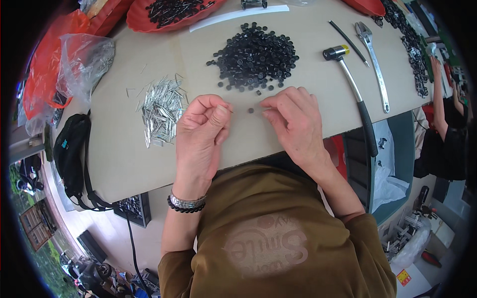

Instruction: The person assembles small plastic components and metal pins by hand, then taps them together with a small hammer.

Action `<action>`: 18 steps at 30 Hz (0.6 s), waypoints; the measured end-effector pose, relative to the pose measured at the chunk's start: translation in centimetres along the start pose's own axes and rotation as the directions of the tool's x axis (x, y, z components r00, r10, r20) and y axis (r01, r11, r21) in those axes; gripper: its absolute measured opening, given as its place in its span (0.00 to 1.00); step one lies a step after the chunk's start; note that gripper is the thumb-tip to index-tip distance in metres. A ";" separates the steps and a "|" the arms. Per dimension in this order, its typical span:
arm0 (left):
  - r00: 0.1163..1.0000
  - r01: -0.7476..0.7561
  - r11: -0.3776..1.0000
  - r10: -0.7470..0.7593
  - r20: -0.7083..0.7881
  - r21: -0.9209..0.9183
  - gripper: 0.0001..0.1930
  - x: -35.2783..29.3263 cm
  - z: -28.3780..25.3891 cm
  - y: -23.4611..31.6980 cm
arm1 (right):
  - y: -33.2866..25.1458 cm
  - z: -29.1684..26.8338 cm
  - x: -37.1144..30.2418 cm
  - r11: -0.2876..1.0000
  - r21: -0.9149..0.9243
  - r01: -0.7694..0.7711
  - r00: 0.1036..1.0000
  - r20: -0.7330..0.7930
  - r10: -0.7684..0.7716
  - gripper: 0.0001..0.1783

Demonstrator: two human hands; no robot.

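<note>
Through the head camera, I see the left hand (201, 121) with thumb and forefinger brought together at the tips; I can't tell whether they grip anything. The right hand (299, 119) is likewise bent into a pinch facing it, and I can't make out what, if anything, its fingertips hold. Between them, nearer the right fingertips, one small dark round cap (251, 111) sits on the beige tabletop (114, 166). Just left of the left hand I have a heap of slender silvery metal pins (161, 107); beyond both hands lies a mound of short black round caps (256, 57). To the right rest a black-and-yellow-headed hammer with a metal shaft (352, 80) and a silver adjustable wrench (376, 69).
</note>
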State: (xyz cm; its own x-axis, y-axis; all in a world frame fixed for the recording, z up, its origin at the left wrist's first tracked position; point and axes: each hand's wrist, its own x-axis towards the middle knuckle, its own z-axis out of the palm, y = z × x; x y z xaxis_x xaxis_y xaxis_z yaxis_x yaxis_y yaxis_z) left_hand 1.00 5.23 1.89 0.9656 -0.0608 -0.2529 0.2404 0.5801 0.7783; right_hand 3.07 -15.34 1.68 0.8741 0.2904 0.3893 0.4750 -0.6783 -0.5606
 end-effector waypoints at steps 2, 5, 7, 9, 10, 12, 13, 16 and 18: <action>0.996 -0.078 0.976 0.087 -0.033 0.202 0.06 -0.3 0.9 -0.4 | -0.2 0.1 -0.4 0.999 -0.029 0.021 1.000 0.000 -0.021 0.10; 0.972 -0.199 0.833 0.235 -0.005 0.516 0.06 0.0 1.2 -1.2 | -0.3 0.6 -0.7 0.997 -0.051 0.061 0.998 -0.015 -0.061 0.09; 0.959 -0.246 0.744 0.280 0.044 0.621 0.06 0.3 1.4 -1.5 | -0.1 0.5 -0.9 0.996 -0.047 0.073 0.997 -0.029 -0.075 0.10; 0.952 -0.239 0.598 0.298 0.064 0.765 0.05 0.5 1.6 -1.7 | 0.1 0.2 -1.0 0.999 -0.020 0.041 0.998 -0.043 -0.042 0.10; 0.954 -0.238 0.599 0.292 0.067 0.765 0.05 0.6 1.6 -1.8 | 0.3 -0.1 -1.0 0.999 -0.023 0.035 0.998 -0.044 -0.036 0.10; 0.930 -0.287 0.424 0.337 0.145 0.859 0.03 0.8 1.7 -2.0 | 1.0 -0.7 -1.0 0.999 -0.034 0.014 0.994 -0.106 -0.018 0.11; 0.932 -0.286 0.424 0.332 0.146 0.859 0.03 0.9 1.7 -2.1 | 1.4 -1.1 -1.0 0.999 -0.034 0.008 0.994 -0.107 -0.012 0.11; 0.915 -0.291 0.422 0.385 0.121 0.859 0.05 1.2 1.8 -2.4 | 2.7 -2.3 -0.9 1.000 -0.030 0.004 0.978 -0.208 -0.010 0.13; 0.920 -0.273 0.422 0.378 0.106 0.864 0.05 1.2 1.7 -2.5 | 3.2 -3.1 -0.9 0.999 -0.036 -0.039 0.967 -0.255 0.028 0.14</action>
State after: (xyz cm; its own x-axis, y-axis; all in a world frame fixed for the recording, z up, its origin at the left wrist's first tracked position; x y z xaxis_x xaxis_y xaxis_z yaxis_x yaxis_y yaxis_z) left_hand 1.77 2.30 0.66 0.9895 0.0771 0.1224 -0.0763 -0.4407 0.8944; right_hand 3.51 -19.87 1.78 0.8325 0.0895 0.5468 0.4368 -0.7131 -0.5483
